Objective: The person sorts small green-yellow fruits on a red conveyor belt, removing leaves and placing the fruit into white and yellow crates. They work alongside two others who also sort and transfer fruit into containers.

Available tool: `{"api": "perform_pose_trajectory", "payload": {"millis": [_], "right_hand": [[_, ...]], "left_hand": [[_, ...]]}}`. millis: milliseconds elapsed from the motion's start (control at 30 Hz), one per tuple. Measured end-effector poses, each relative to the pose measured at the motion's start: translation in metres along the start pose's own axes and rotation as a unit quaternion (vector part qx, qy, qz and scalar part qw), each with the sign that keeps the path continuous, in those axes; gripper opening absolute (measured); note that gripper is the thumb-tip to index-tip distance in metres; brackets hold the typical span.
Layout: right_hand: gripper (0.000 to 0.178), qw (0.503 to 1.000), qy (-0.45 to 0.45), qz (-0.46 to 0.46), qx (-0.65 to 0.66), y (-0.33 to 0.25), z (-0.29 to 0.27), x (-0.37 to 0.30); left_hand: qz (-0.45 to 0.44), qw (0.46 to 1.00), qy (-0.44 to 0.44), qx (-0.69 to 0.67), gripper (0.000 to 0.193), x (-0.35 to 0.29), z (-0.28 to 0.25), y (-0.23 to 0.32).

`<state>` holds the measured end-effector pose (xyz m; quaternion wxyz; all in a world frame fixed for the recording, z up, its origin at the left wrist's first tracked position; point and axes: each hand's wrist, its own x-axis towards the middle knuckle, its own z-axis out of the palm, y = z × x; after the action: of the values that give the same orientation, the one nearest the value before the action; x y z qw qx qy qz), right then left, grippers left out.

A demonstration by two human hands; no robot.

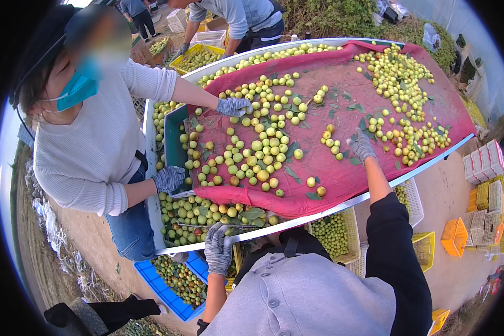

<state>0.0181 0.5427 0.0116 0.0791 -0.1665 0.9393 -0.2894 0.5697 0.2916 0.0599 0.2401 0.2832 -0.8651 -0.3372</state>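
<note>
A sorting table lined with red cloth (341, 95) holds many round green-yellow fruits, which look like jujubes (269, 147), some browned. My right hand (362, 144), in a grey knit glove, reaches over the cloth with its fingers stretched out. Loose leaves and a pile of smaller fruits (409, 140) lie beside it, and nothing shows in its grasp. My left hand (217, 249), gloved alike, is at the table's near rim, fingers extended upward beside the trough of larger fruits (190, 218). It holds no fruit that I can see.
Across to the left, a masked person (89, 134) has one gloved hand (233, 107) among the fruits and another (168, 178) at the green divider. Blue crates (179, 285) and a cream crate (350, 235) stand below the rim. Stacked crates (484, 162) are at right; other people work behind.
</note>
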Motion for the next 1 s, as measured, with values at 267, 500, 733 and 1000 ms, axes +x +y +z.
{"api": "perform_pose_trajectory", "payload": {"millis": [267,500,733,1000], "right_hand": [[0.061,0.977,-0.189,-0.051,0.089,-0.111,0.095,-0.025],[0.042,0.966,-0.003,-0.149,0.21,-0.124,0.063,0.107],[0.056,0.987,0.136,-0.09,0.006,-0.085,0.087,0.222],[0.045,0.965,-0.035,-0.253,0.06,-0.201,0.182,0.1]], "left_hand": [[0.053,0.998,0.0,-0.016,0.032,0.051,0.058,0.017],[0.079,0.996,-0.031,0.037,0.039,0.093,0.096,0.049],[0.097,0.968,-0.186,0.139,0.06,0.16,0.147,0.074],[0.135,0.912,-0.293,0.252,0.048,0.215,0.207,0.059]]}}
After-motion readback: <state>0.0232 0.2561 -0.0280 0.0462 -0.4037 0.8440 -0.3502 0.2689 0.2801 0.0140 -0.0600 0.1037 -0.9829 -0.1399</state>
